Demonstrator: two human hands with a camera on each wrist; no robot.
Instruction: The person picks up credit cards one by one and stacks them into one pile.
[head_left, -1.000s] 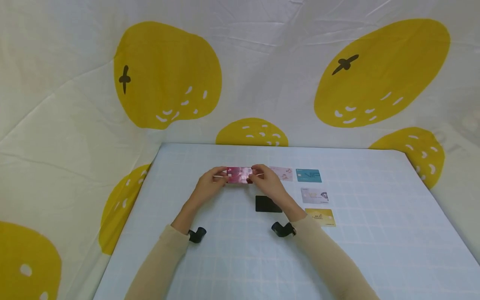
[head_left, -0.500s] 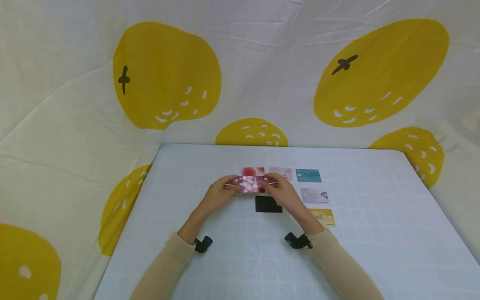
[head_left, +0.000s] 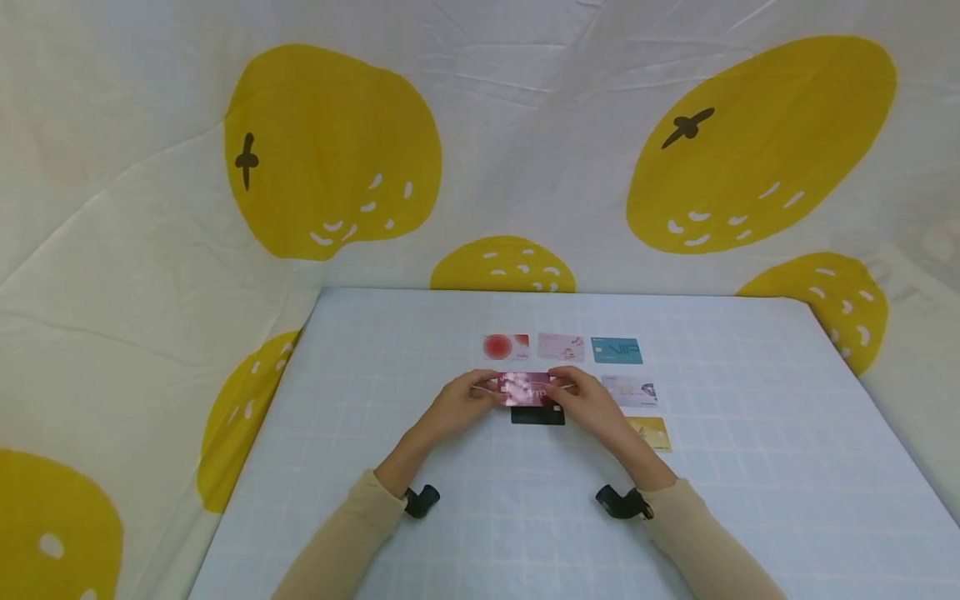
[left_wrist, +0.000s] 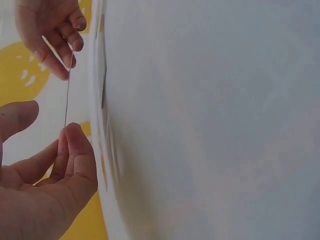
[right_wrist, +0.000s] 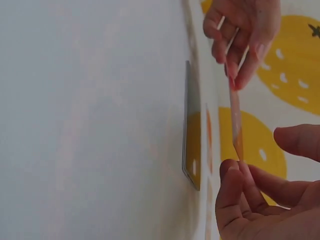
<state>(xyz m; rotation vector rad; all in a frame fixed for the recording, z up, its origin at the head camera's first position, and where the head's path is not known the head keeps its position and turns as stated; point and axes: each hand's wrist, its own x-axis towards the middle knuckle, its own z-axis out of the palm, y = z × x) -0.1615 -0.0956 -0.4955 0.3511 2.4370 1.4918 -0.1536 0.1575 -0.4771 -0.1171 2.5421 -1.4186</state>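
A glossy magenta-pink bank card (head_left: 523, 389) is raised a little off the tabletop, held level between both hands. My left hand (head_left: 459, 404) pinches its left end, and my right hand (head_left: 588, 398) pinches its right end. In the head view it covers the upper part of a black card (head_left: 536, 416) lying on the table. Both wrist views show the pink card (left_wrist: 67, 102) nearly edge-on, stretched between the fingertips. Below it in the right wrist view, the black card (right_wrist: 192, 130) lies on the cloth.
Flat on the checked tablecloth (head_left: 420, 533) lie a red-circle card (head_left: 506, 347), a pink floral card (head_left: 560, 347) and a teal VIP card (head_left: 617, 351) in the back row. A silver card (head_left: 630, 390) and a gold card (head_left: 652, 433), partly behind the right forearm, lie at right.
Both hands have brought the pink card toward the front and rightward, from over the red-circle card to over the black one. The red-circle card has come into full sight.
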